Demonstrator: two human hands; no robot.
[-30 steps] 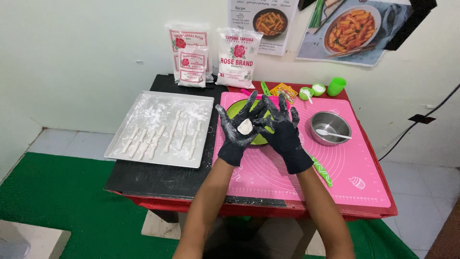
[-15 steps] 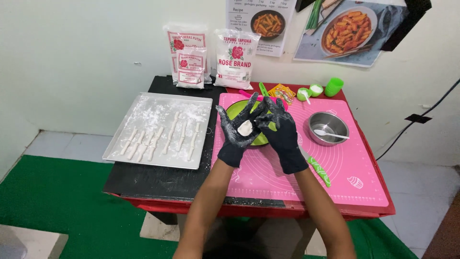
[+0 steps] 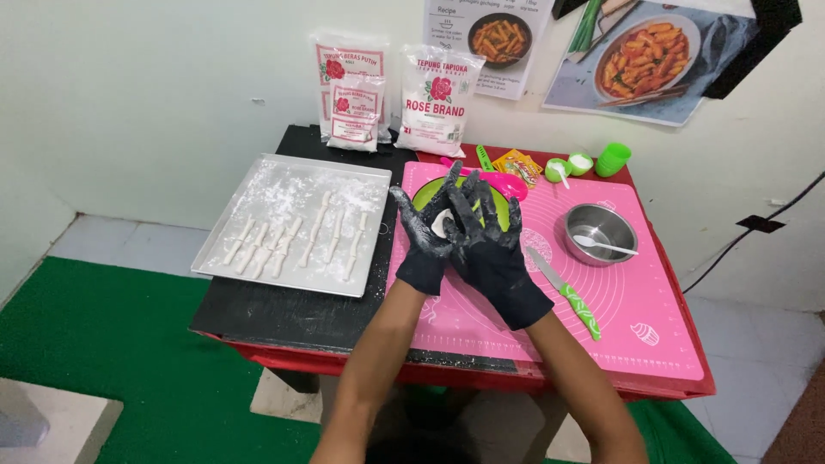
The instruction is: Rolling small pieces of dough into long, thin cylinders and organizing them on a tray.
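Note:
Both of my hands wear black gloves dusted with flour and are pressed together above the pink silicone mat (image 3: 636, 309). Between the palms sits a small white piece of dough (image 3: 441, 223). My left hand (image 3: 423, 236) cups it from below, my right hand (image 3: 490, 249) lies over it with fingers spread. Behind the hands a green bowl (image 3: 430, 191) shows partly. On the left, a metal tray (image 3: 292, 176) dusted with flour holds several thin rolled dough sticks (image 3: 316, 230).
A steel bowl with a spoon (image 3: 600, 234) stands right of the hands, a green-handled knife (image 3: 565, 294) lies on the mat. Flour bags (image 3: 440, 99) lean on the wall. Small green cups (image 3: 614, 158), a pink scoop (image 3: 498, 182) and a yellow packet (image 3: 520, 165) sit at the back.
My hands stay pressed around the dough, and the right palm has shifted slightly over the left. Nothing else on the table moved.

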